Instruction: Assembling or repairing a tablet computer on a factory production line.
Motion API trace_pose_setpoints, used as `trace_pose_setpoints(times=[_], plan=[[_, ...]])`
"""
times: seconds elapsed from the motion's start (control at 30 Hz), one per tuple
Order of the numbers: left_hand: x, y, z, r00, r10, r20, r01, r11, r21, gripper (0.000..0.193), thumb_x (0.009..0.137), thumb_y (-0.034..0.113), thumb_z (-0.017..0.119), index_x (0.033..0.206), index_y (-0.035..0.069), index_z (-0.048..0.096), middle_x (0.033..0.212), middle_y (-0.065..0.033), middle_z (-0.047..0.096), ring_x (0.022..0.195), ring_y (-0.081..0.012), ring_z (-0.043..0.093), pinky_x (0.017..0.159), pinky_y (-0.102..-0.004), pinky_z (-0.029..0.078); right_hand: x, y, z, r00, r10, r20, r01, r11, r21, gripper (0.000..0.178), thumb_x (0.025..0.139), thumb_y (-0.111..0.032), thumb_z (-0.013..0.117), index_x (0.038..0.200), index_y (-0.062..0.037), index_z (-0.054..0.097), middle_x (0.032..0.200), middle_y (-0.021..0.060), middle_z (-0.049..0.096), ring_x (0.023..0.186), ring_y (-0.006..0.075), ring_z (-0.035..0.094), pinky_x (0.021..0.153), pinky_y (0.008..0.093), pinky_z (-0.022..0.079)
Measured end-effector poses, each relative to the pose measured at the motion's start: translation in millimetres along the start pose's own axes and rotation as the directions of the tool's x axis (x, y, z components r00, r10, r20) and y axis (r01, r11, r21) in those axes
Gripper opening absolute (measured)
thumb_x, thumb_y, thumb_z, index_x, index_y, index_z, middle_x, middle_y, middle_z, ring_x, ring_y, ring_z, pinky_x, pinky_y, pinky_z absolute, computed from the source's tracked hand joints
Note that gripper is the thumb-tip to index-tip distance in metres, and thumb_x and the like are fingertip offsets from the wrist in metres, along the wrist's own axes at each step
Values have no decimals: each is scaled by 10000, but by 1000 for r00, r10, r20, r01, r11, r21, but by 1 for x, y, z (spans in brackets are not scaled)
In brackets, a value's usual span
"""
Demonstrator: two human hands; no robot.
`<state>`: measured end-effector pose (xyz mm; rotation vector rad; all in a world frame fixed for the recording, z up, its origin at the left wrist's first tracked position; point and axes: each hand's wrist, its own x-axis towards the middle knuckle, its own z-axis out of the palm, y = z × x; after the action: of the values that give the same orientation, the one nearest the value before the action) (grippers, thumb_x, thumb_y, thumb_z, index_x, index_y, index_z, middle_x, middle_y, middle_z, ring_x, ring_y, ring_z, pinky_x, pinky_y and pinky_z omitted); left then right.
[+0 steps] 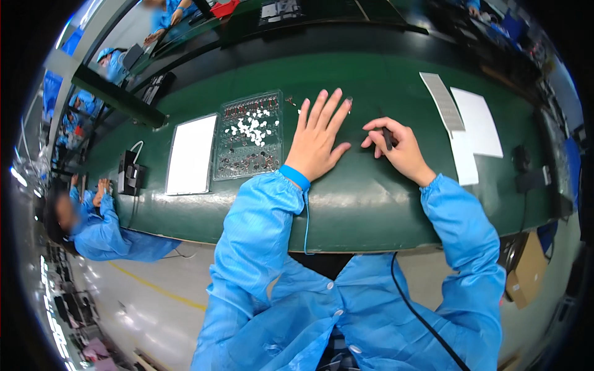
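My left hand (318, 136) lies palm down on the green table, fingers spread, with a blue wrist strap (295, 177) and its thin cord at the cuff. By its index fingertip is a small dark piece (349, 100), too small to name. To the right, my right hand (399, 148) curls round a slim black tool (388, 137), whose kind I cannot make out. Left of my left hand sits a clear plastic tray (280, 133) with small round dark parts and a heap of white pieces (252, 128).
A white rectangular panel (193, 154) lies beside the tray. Further left stands a small black device (130, 176) near a dark post (117, 96). Label strips (442, 102) and white sheets (479, 120) lie on the right. A co-worker (99, 226) sits at the left edge.
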<state>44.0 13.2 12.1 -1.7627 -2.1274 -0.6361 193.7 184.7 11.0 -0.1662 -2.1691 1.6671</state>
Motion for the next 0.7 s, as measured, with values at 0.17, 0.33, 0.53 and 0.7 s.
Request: trace_pose_setpoints(times=[0.17,0.33,0.53,0.7], plan=[[-35,17,10,984,86,158,-17,919,-394,803,884,325,693,1525,33,307,1566,-169,337,1468,-358,295,1210,-533,201,21,2,-24,948,-179,-263,112,962,-250,157,990,-97,603,1119,-13,635,948,68,747,717,78,612,654,216,482],[-43,15,18,978,127,164,-68,943,-325,741,932,407,616,1518,50,335,1550,-146,377,1471,-322,302,1220,-520,188,122,-3,-19,955,-285,-79,202,825,-529,209,957,-112,636,1160,-67,612,1016,61,752,851,136,684,712,265,495],[-46,15,18,974,104,202,-39,953,-299,639,946,421,595,1451,56,454,1529,-128,416,1472,-308,305,1222,-504,189,294,48,15,864,-402,304,416,228,-880,282,883,-132,647,1163,-122,611,975,135,710,910,352,675,757,446,528],[-40,13,23,972,145,185,-60,914,-402,623,946,443,591,1422,55,485,1484,-136,454,1454,-316,312,1224,-507,172,425,79,40,797,-498,341,376,-33,-926,415,844,-214,718,1231,-124,600,919,146,687,884,347,669,763,468,537]])
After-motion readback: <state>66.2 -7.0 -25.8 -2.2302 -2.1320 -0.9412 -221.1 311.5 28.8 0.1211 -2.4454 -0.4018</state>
